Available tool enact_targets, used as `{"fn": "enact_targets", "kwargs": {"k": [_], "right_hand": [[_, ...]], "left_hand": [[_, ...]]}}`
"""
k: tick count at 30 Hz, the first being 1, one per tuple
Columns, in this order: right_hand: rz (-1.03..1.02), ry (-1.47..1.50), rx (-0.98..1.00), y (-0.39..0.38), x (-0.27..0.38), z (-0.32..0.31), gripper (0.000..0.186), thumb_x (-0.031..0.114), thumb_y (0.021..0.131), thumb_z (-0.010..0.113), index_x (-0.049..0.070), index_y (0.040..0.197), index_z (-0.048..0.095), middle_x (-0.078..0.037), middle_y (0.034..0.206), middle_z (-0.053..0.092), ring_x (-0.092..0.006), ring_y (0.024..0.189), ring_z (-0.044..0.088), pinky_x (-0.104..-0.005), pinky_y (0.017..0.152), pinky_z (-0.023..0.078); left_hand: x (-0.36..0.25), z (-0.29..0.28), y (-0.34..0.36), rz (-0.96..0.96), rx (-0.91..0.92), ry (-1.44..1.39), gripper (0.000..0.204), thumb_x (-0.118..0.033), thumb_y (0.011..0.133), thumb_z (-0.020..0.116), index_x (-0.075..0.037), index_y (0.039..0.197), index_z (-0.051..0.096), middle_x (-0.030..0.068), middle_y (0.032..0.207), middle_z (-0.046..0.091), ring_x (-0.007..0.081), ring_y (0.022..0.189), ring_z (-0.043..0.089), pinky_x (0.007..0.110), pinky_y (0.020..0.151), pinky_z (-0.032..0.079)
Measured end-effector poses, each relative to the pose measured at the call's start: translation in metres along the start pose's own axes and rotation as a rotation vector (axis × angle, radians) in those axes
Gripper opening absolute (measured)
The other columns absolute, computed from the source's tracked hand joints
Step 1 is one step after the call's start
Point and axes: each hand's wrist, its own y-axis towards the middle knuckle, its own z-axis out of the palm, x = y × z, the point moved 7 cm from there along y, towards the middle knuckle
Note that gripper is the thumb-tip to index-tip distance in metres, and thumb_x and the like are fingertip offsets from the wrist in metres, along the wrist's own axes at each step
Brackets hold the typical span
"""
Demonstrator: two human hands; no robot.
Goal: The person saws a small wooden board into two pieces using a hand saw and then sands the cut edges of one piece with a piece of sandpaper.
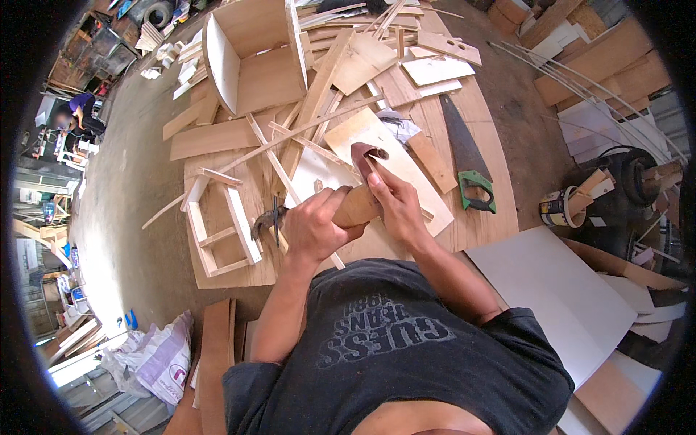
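Note:
My left hand grips a tan wooden piece in front of my chest, fingers wrapped over its left end. My right hand is closed at the other end around a reddish-brown sheet that looks like sandpaper; its upper edge curls over. How far the sheet wraps around the wood is hidden by my fingers. Just left of my left hand lies a claw hammer, partly covered. Below both hands, a pale board rests on the wooden worktable.
A small wooden frame stands at the table's left. A handsaw with a green handle lies at right. An open cabinet box and piled offcuts fill the far side. Right of the table is a bucket; another person sits far left.

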Motion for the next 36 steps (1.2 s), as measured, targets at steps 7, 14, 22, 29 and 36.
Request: {"fn": "enact_targets", "kwargs": {"k": [7,14,22,29,36], "right_hand": [[-0.069,0.015,-0.011,-0.002,0.005,-0.002,0.043,0.034,0.110,0.060,0.000,0.135,0.068,-0.009,0.083,0.065,-0.0129,0.083,0.056,-0.0343,0.076,0.051],[-0.175,-0.008,0.004,-0.016,0.001,0.000,0.049,0.036,0.110,0.060,-0.001,0.141,0.065,-0.007,0.087,0.066,-0.0127,0.087,0.057,-0.0333,0.079,0.052],[-0.309,-0.110,-0.056,-0.039,0.018,0.013,0.047,0.033,0.112,0.058,-0.003,0.141,0.064,-0.012,0.108,0.073,-0.0146,0.103,0.063,-0.0332,0.095,0.052],[-0.191,-0.153,-0.052,-0.039,0.031,0.033,0.041,0.029,0.110,0.058,-0.002,0.135,0.067,-0.011,0.098,0.069,-0.0153,0.095,0.061,-0.0348,0.088,0.052],[-0.221,-0.095,-0.180,-0.065,0.036,0.066,0.045,0.033,0.109,0.060,-0.003,0.134,0.066,-0.015,0.091,0.069,-0.0146,0.086,0.059,-0.0351,0.076,0.051]], "left_hand": [[0.002,-0.002,0.002,0.035,0.035,-0.017,0.057,-0.038,0.063,0.095,-0.014,0.112,0.077,0.0098,0.091,0.074,0.0306,0.078,0.075,0.043,0.070,0.061],[0.022,-0.012,0.010,-0.022,-0.004,-0.022,0.061,-0.040,0.062,0.094,-0.011,0.114,0.077,0.0101,0.090,0.074,0.0311,0.079,0.075,0.042,0.071,0.062],[0.029,-0.018,0.001,-0.035,0.005,-0.027,0.053,-0.039,0.065,0.094,-0.013,0.108,0.077,0.0080,0.092,0.074,0.0314,0.079,0.075,0.044,0.070,0.061],[0.028,-0.034,-0.013,0.039,0.024,-0.068,0.059,-0.041,0.064,0.094,-0.011,0.111,0.077,0.0090,0.093,0.075,0.0331,0.081,0.075,0.044,0.072,0.061],[0.027,-0.065,-0.044,0.043,0.094,-0.140,0.062,-0.045,0.064,0.094,-0.011,0.113,0.078,0.0115,0.097,0.076,0.0328,0.082,0.076,0.044,0.073,0.062]]}}
